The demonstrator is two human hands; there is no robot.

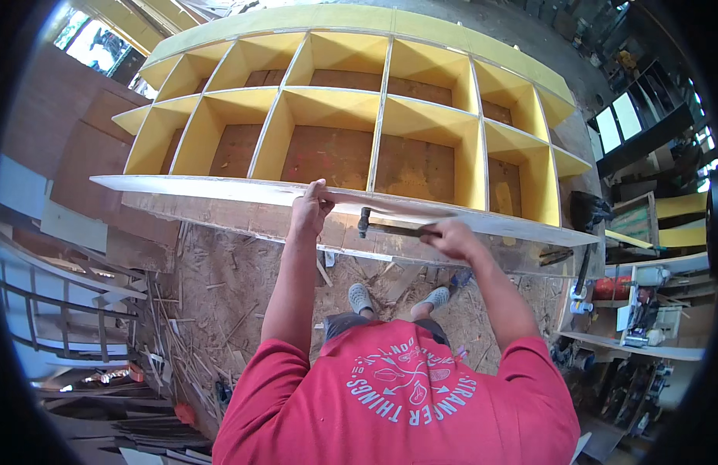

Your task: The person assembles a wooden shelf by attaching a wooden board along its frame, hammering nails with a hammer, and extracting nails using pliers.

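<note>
My right hand (449,239) is wrapped round the handle of a hammer (397,230). The hammer lies nearly level, its dark head pointing left in front of a long pale board (242,190). At the upper edge of that board, left of the hammer head, my left hand (311,209) is closed, fingers against the edge and near face. Whether something small sits between those fingers is too fine to see. The board runs along the near side of a large wooden shelf frame (382,105), yellow inside and divided into two rows of compartments.
The frame rests on a brown wooden worktable (219,215). Wood scraps and sawdust cover the floor (219,291) around my feet. Pliers (556,256) lie at the table's right end. Farther right stands an open wooden box (684,306) with tools and cans. Sheets (87,159) lean at left.
</note>
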